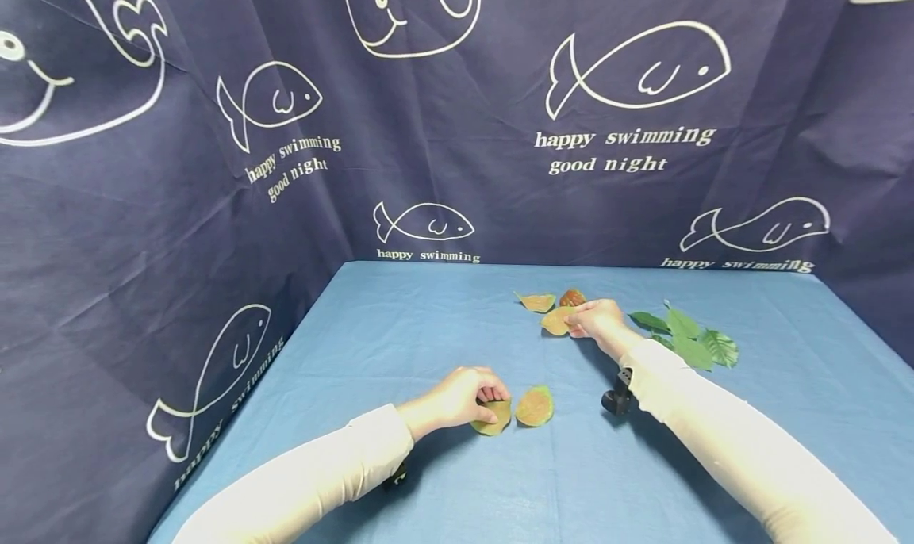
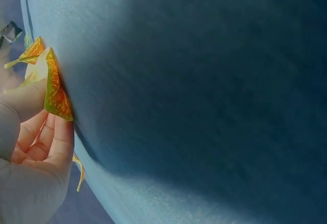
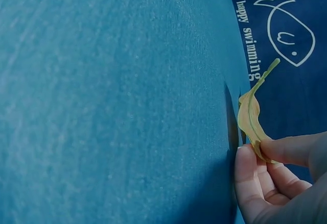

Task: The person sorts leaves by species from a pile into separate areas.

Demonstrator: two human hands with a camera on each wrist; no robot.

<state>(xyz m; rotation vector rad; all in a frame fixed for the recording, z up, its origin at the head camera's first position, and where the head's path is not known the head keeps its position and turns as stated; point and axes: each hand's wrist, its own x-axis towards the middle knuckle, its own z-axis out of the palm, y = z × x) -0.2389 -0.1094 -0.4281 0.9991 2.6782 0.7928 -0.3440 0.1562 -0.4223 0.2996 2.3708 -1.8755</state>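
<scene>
My left hand (image 1: 464, 399) pinches a yellow leaf (image 1: 493, 427) low over the near middle of the blue cloth. In the left wrist view the thumb lies against this leaf (image 2: 57, 99), orange-veined with a green edge. Just to its right lies another yellow leaf (image 1: 534, 407) with a greenish rim. Farther back, my right hand (image 1: 598, 322) holds a yellow leaf (image 1: 558, 321) between thumb and fingers. The right wrist view shows this leaf (image 3: 250, 114) edge-on, its stem pointing away. Behind it lie a yellow leaf (image 1: 537, 302) and a reddish-brown leaf (image 1: 572, 297).
Several green leaves (image 1: 691, 338) lie in a cluster at the right, close to the right forearm. The blue cloth (image 1: 400, 322) covers the table. Dark curtains (image 1: 464, 147) with white fish drawings stand at the back and left.
</scene>
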